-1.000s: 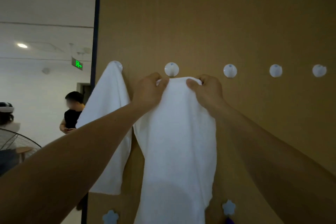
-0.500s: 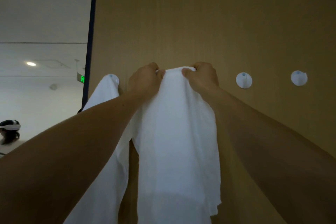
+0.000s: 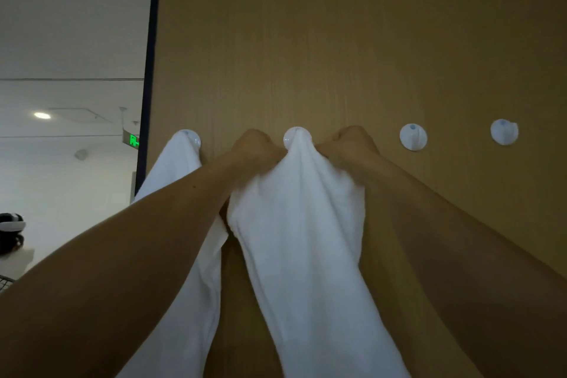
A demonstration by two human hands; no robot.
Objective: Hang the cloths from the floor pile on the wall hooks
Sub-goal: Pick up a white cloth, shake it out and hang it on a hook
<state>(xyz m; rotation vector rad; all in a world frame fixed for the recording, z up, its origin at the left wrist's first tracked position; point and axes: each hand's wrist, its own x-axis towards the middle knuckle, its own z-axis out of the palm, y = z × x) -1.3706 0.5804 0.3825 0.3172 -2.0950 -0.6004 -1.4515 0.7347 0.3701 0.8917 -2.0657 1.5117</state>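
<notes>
Our left grip [image 3: 255, 148] and right grip [image 3: 352, 144] both clench the white terry cloth [image 3: 302, 224]; its top drapes a round white plastic hook [image 3: 291, 134].

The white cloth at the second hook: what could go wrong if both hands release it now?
1. Only a narrow peak of the white cloth sits over the second hook, while the left hand and the right hand grip it on each side. Once released, it may slide off.
2. The left forearm crosses in front of the neighbouring cloth. Pulling that arm back could drag it from the first hook.
</notes>
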